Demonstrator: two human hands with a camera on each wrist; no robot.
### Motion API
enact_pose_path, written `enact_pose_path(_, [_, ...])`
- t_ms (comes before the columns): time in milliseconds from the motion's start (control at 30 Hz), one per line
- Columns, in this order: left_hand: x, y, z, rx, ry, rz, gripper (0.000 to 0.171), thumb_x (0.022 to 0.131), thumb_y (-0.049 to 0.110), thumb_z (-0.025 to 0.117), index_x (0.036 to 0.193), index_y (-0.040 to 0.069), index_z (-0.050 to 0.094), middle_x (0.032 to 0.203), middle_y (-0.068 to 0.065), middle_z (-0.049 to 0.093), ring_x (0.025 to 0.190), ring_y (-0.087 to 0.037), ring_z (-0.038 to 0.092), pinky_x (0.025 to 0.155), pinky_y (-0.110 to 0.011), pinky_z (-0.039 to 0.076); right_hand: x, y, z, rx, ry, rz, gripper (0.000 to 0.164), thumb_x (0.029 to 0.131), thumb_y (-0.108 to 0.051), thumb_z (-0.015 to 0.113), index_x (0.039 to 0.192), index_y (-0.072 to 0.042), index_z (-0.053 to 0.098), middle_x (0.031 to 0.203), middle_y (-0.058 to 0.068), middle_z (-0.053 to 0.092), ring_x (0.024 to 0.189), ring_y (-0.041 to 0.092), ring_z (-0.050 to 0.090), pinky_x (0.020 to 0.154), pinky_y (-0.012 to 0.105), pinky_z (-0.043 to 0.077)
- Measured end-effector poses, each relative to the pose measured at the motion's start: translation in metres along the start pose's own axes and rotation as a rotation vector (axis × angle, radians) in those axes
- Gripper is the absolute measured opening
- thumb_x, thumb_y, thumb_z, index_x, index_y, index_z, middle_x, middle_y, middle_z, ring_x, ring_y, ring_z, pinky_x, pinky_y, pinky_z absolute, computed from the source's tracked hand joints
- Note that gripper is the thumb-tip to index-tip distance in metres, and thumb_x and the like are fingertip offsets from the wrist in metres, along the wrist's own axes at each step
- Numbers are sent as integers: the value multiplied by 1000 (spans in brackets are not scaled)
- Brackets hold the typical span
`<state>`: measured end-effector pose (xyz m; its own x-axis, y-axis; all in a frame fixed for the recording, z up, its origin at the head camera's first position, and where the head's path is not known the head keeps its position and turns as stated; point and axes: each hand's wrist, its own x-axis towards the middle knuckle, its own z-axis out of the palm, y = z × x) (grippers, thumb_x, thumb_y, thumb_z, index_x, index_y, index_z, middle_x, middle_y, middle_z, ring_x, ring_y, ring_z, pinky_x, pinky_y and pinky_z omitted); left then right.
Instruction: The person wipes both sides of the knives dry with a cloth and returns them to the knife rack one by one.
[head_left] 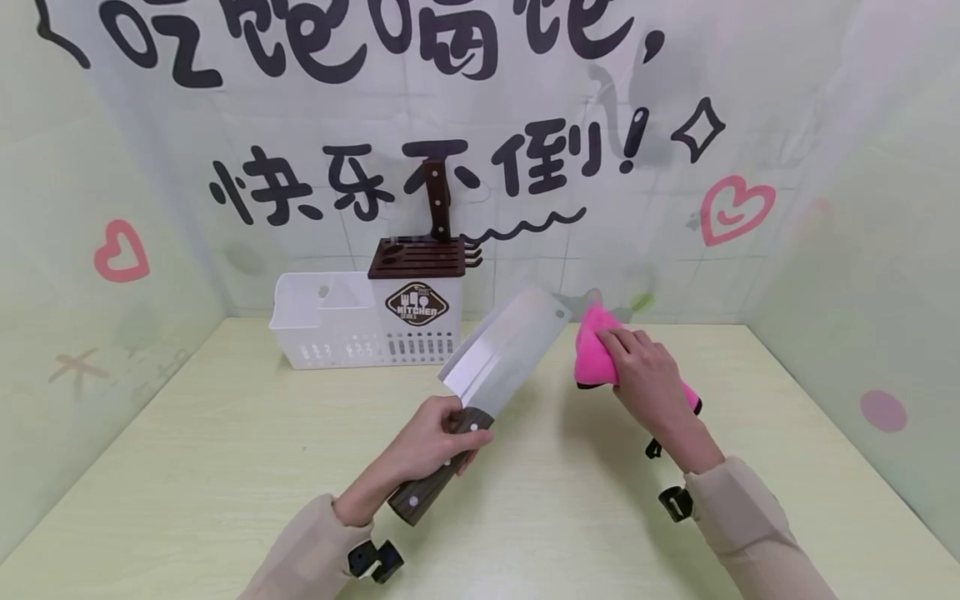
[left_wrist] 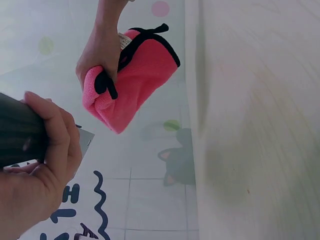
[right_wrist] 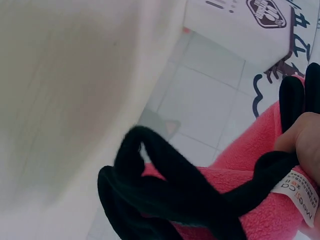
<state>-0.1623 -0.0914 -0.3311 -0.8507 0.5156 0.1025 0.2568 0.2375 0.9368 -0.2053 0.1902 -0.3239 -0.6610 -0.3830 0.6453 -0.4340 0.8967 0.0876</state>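
Note:
My left hand (head_left: 431,442) grips the dark wooden handle of a cleaver (head_left: 517,342), fingers wrapped round it. Its broad metal blade slants up and to the right over the table, the tip corner with a small hole pointing at the cloth. In the left wrist view the handle's butt fills the left edge and hides most of the blade. My right hand (head_left: 645,375) holds a bunched pink cloth (head_left: 595,358) with black edging, just right of the blade tip and apart from it. A white label (right_wrist: 299,197) shows on the cloth in the right wrist view.
A white plastic knife holder (head_left: 416,333) with a brown slotted top stands at the back, one brown-handled knife (head_left: 437,200) upright in it. An open white basket (head_left: 322,321) adjoins its left side. Printed wall panels (head_left: 525,242) enclose the pale wooden table (head_left: 225,467) on three sides.

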Motion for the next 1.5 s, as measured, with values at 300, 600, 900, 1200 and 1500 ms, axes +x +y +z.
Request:
enact_pose_path(300, [0, 0, 0, 2, 41, -25, 21, 82, 12, 62, 81, -7, 53, 54, -5, 54, 43, -13, 50, 43, -27, 45, -15, 4, 19, -69, -178, 10, 47, 62, -5, 77, 104, 2, 56, 93, 18, 55, 82, 32, 53, 62, 42, 49])
enact_pose_path(600, [1, -1, -1, 4, 49, -31, 22, 82, 13, 63, 79, -6, 52, 53, -4, 54, 43, -13, 50, 42, -27, 44, -25, -6, 28, -47, -350, -4, 37, 63, -10, 76, 91, 0, 53, 76, 10, 51, 66, 24, 52, 54, 38, 47])
enact_pose_path(900, [2, 3, 0, 13, 66, -20, 22, 82, 14, 63, 75, -4, 51, 51, -4, 53, 42, -14, 50, 43, -26, 44, -36, -12, 32, 18, -495, -70, 33, 66, -22, 78, 80, -4, 54, 68, 4, 48, 60, 17, 48, 54, 30, 44])
enact_pose_path(1200, [4, 7, 2, -8, 67, -10, 27, 84, 17, 61, 72, -5, 52, 51, -3, 52, 41, -14, 51, 43, -25, 43, -45, -24, 26, -7, -571, -87, 46, 68, -33, 75, 89, 1, 52, 74, 8, 42, 66, 21, 43, 51, 33, 43])
enact_pose_path(1500, [4, 11, 3, -31, 60, -12, 26, 85, 16, 60, 74, -6, 52, 51, -3, 52, 42, -15, 51, 44, -26, 45, -46, -31, 19, 29, -597, -50, 61, 66, -54, 69, 91, -1, 52, 77, 8, 46, 69, 21, 46, 57, 37, 44])
